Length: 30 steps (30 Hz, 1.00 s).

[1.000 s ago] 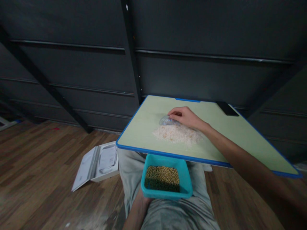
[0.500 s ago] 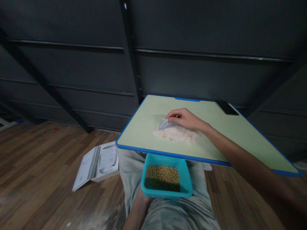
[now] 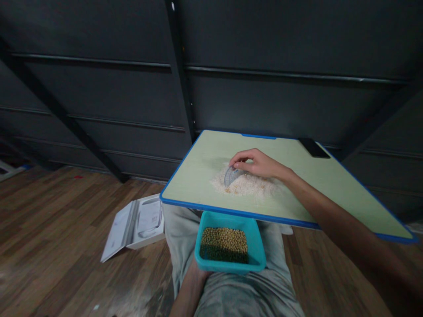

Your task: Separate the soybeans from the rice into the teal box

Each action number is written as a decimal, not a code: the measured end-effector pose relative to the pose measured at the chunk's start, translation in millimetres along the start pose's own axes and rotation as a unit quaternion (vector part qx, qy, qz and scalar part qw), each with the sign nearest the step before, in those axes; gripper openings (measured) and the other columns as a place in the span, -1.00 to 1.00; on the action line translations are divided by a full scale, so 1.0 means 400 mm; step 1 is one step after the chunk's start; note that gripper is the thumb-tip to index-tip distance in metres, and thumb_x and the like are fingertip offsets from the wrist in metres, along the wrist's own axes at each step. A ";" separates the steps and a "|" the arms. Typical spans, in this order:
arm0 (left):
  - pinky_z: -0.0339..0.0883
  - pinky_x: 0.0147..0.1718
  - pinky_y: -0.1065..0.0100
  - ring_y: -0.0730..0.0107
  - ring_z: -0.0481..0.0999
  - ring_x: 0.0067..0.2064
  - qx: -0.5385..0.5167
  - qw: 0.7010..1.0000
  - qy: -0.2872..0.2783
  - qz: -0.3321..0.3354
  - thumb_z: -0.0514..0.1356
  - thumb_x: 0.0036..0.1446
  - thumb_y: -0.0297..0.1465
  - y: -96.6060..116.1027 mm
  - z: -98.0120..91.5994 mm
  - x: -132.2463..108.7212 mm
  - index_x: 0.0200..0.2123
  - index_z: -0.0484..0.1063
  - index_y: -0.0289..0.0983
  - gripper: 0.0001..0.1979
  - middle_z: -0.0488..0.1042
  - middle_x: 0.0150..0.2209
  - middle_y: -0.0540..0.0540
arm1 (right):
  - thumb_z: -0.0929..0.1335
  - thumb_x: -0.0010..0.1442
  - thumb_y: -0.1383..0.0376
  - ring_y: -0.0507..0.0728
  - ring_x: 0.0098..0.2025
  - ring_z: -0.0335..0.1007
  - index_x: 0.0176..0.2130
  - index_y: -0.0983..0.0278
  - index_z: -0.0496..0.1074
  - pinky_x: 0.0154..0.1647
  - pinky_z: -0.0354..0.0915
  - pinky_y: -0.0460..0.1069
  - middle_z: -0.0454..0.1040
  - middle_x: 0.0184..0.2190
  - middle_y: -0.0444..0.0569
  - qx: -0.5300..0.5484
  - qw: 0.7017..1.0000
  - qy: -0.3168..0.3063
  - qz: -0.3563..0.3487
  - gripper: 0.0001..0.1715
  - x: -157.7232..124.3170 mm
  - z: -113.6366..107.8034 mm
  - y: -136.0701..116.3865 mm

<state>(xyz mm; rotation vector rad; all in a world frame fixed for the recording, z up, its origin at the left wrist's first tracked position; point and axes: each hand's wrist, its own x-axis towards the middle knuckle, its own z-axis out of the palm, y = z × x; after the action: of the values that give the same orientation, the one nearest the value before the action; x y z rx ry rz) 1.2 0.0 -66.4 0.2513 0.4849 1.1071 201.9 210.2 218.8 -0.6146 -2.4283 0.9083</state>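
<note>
My right hand (image 3: pixel 256 163) pinches a clear protractor (image 3: pixel 231 175), its curved edge down in a heap of white rice grains (image 3: pixel 253 186) on the pale green board (image 3: pixel 194 182). A few yellowish beans lie among the grains. Below the board's near edge, a turquoise basket (image 3: pixel 256 246) rests on my lap, with yellow beans (image 3: pixel 233 239) and dark green beans (image 3: pixel 224 254) inside. My left hand (image 3: pixel 199 272) is at the basket's near left corner, its fingers hidden beneath.
A black phone (image 3: pixel 313 148) lies at the board's far right corner. On the wooden floor at the left is an open white box (image 3: pixel 145 222). A dark panelled wall (image 3: pixel 132 97) stands behind the board.
The protractor has turned more upright and its lower edge has shifted toward the near side of the heap. My left hand and the basket hold their places.
</note>
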 end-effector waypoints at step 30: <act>0.21 0.20 0.02 0.01 0.51 0.13 -0.017 0.999 0.028 -0.013 0.46 -0.23 -0.20 0.008 0.050 0.001 -0.48 0.65 -0.11 -0.81 0.69 -0.30 -0.07 | 0.44 0.19 0.22 0.09 -0.27 0.54 -0.09 0.28 0.60 -0.21 0.44 -0.01 0.64 -0.21 0.03 0.029 1.000 0.013 0.003 -0.71 -0.023 0.062 -0.019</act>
<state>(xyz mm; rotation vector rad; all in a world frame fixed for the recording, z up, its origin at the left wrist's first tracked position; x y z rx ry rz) 8.8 2.5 -47.6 0.1842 0.5181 1.0992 193.2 187.9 204.9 -0.6088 -2.3704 0.9625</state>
